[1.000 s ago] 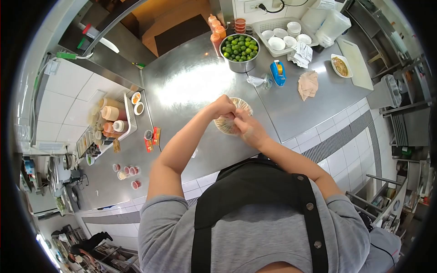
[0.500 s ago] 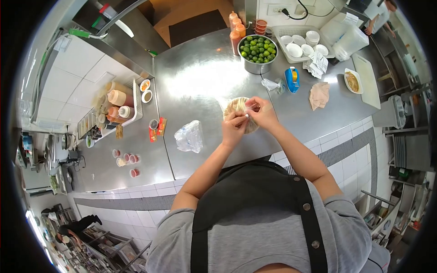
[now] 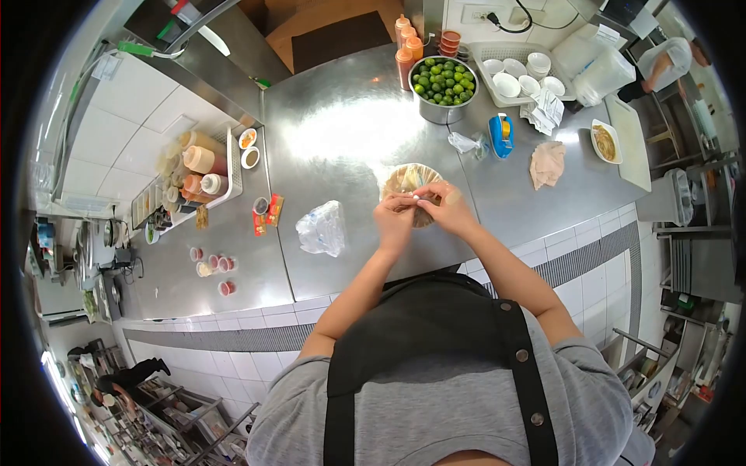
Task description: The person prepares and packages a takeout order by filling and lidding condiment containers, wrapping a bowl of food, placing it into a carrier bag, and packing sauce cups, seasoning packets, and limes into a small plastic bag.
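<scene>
A round container of pale food [image 3: 406, 176] sits on the steel counter, with clear plastic around it. Over its near side, my left hand [image 3: 395, 220] and my right hand [image 3: 452, 211] meet, fingertips pinched together. Both appear to grip the clear plastic bag, though the bit between the fingers is mostly hidden. To the left lies a crumpled clear plastic bag [image 3: 322, 228], apart from my hands.
A pot of limes [image 3: 443, 89], sauce bottles [image 3: 405, 66] and a blue tape dispenser [image 3: 501, 136] stand beyond my hands. Small sauce cups [image 3: 225, 264] and red packets [image 3: 274, 210] lie left. A cloth [image 3: 547, 165] and a food dish [image 3: 605, 142] are right. Another person [image 3: 660, 66] stands far right.
My right hand has lowered slightly and both hands' fingertips have come closer together, uncovering more of the container. The other person at far right has shifted and now has a pale bag-like thing.
</scene>
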### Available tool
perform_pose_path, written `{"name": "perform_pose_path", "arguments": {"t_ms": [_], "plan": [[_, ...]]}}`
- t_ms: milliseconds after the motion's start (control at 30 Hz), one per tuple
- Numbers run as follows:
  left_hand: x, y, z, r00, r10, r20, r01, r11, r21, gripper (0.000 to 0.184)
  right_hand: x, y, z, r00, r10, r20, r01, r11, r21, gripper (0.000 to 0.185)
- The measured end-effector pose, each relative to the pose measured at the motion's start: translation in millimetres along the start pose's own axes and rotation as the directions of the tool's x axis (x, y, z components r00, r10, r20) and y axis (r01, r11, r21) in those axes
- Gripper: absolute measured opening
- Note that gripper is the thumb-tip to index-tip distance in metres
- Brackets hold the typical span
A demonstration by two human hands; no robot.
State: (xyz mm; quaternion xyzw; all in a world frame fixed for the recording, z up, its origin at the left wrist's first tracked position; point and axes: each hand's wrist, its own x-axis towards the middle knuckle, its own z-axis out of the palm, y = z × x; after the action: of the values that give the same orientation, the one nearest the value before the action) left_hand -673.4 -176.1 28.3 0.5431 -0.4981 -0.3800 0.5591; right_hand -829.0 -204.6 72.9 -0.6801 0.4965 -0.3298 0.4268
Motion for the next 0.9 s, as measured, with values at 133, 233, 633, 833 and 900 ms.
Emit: {"name": "perform_pose_path", "arguments": {"t_ms": [133, 233, 633, 833, 900], "plan": [[7.4, 13.6, -5.1, 0.947, -0.312, 0.071, 0.319, 0.939, -0.127, 0.011, 2.0, -0.2, 7.0, 0.992, 0.127, 0.001, -0.122, 0.946, 0.301, 0.027], [7.9, 16.7, -4.4, 0.941, -0.336, 0.048, 0.339, 0.937, -0.081, 0.012, 1.7, 15.2, 17.0, 0.993, 0.116, 0.009, -0.113, 0.949, 0.293, 0.033], [7.1, 32.9, -16.1, 0.990, -0.011, 0.138, -0.009, 0.990, 0.142, 0.012, 12.8, 22.7, -10.9, 0.962, 0.134, 0.239, -0.206, 0.929, 0.308, 0.033], [-8.6, 38.2, -5.9, 0.991, 0.076, 0.115, -0.106, 0.953, 0.283, 0.016, 12.6, 16.4, -6.8, 0.953, 0.252, 0.169, -0.292, 0.912, 0.286, 0.035], [-1.6, 29.3, -3.0, 0.993, 0.005, 0.121, -0.038, 0.962, 0.270, 0.016, 6.3, 1.7, -3.8, 0.957, 0.285, 0.054, -0.288, 0.907, 0.308, 0.033]]}}
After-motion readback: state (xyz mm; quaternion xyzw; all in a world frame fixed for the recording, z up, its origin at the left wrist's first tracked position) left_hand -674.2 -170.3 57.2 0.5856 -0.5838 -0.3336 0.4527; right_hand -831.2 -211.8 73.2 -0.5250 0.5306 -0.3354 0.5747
